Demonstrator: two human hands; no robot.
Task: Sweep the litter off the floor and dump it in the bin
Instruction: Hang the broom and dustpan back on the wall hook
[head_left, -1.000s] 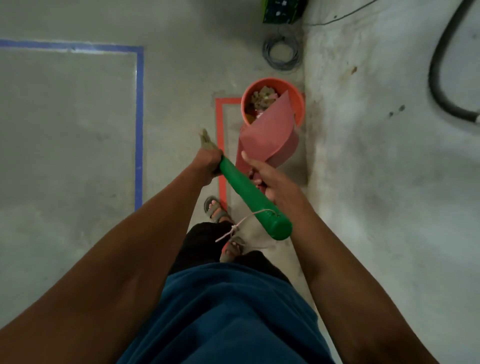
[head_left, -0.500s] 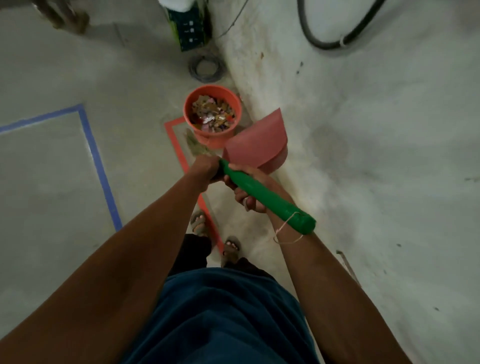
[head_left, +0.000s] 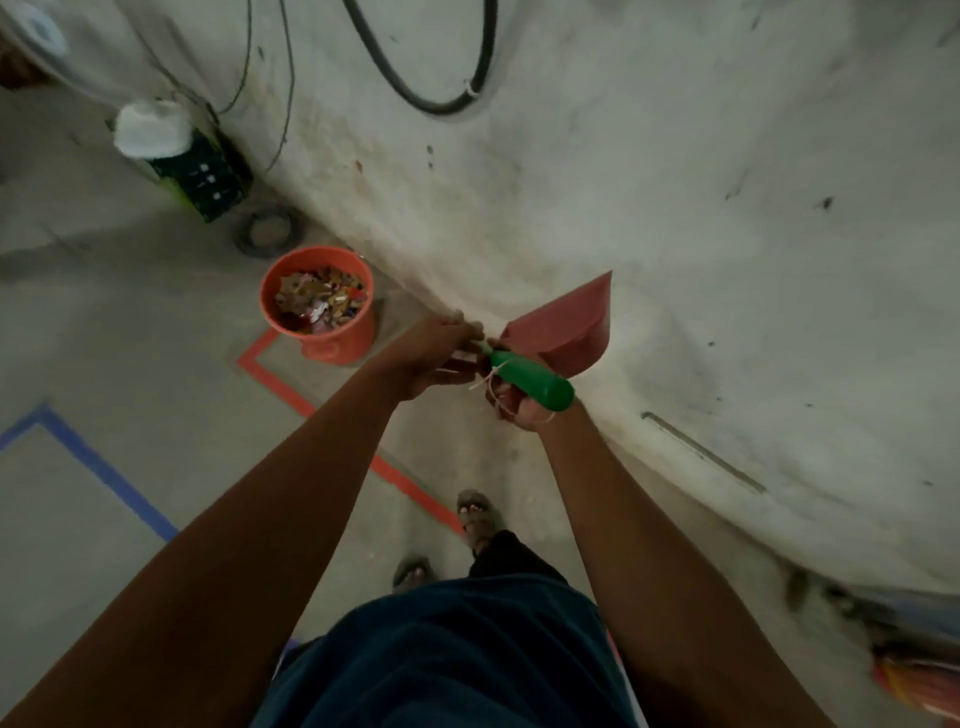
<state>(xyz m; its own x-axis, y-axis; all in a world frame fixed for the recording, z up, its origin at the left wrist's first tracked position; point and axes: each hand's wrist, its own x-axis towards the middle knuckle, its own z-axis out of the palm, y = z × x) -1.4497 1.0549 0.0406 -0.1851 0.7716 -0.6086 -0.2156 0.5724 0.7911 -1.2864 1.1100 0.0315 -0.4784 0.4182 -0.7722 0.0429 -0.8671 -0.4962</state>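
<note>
An orange bin (head_left: 332, 340) stands on the floor by the wall, with mixed litter (head_left: 319, 304) inside. My left hand (head_left: 439, 353) grips the broom at the thin end of its green handle (head_left: 530, 378); the bristles are hidden behind the hand. Just under that handle, my right hand (head_left: 511, 405) holds the red dustpan (head_left: 566, 325) by its grip, and a white string loops over the fingers. The dustpan is raised to the right of the bin, in front of the wall, its inside turned away from me.
A pale stained wall (head_left: 675, 208) fills the right side, with a black hose (head_left: 431, 98) hanging on it. A dark crate (head_left: 202, 174) and a wire coil (head_left: 267, 231) sit behind the bin. Red tape (head_left: 280, 387) and blue tape (head_left: 104, 467) mark the floor. My sandalled feet (head_left: 475, 514) are below.
The dustpan has swung from over the bin's rim to the right, towards the wall. Both hands have drawn close together, and the green handle now points right.
</note>
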